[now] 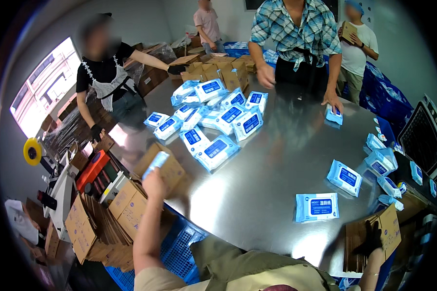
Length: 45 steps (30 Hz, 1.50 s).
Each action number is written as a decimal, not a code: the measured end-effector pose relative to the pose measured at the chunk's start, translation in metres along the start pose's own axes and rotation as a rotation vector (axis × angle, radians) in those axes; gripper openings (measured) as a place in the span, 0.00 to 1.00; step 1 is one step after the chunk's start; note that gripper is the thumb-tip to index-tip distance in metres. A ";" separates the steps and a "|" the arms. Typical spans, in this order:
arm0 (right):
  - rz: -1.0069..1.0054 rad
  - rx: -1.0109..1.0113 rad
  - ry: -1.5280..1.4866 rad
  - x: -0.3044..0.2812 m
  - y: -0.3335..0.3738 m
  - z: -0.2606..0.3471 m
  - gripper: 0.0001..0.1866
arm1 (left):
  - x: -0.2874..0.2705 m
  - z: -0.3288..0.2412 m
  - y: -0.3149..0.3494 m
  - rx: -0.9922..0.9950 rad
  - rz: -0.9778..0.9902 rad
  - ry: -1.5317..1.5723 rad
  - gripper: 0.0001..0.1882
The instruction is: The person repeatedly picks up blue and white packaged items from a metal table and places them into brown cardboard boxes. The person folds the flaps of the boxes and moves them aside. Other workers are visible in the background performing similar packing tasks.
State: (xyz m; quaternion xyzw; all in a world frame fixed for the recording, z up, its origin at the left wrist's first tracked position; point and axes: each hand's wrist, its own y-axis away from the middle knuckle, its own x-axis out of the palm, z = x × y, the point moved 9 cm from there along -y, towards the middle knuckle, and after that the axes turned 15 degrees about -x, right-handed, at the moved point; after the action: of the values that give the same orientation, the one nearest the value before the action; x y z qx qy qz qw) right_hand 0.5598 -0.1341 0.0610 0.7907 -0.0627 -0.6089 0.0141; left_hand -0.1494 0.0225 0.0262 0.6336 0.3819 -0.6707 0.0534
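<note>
Blue-white pack (158,162) | gripped, jutting forward from left hand (154,184) | at brown carton (174,178)

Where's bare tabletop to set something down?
Widest: steel tabletop right of the central wipes pile, up to the two separate wipes packs. Another: near side, between that pile and the person's olive garment. Crowded: the pile itself, the far-side cartons, and the right-edge pack cluster.
</note>
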 end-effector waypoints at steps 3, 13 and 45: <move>-0.110 0.189 -0.220 0.047 0.020 -0.039 0.35 | 0.009 0.019 -0.046 -0.029 -0.005 -0.001 0.11; -0.163 -0.096 -0.346 0.066 0.034 -0.049 0.46 | -0.019 -0.016 -0.022 0.028 -0.180 0.131 0.26; -0.671 -0.491 -1.663 -0.087 -0.164 0.233 0.13 | -0.052 -0.165 0.150 -0.086 1.246 1.495 0.36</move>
State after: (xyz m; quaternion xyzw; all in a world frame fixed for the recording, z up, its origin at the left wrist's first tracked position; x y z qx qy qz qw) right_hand 0.3271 0.0514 0.0681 0.0514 0.3098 -0.9483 -0.0450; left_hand 0.0774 -0.0085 0.0212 0.9819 -0.0623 0.0674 0.1657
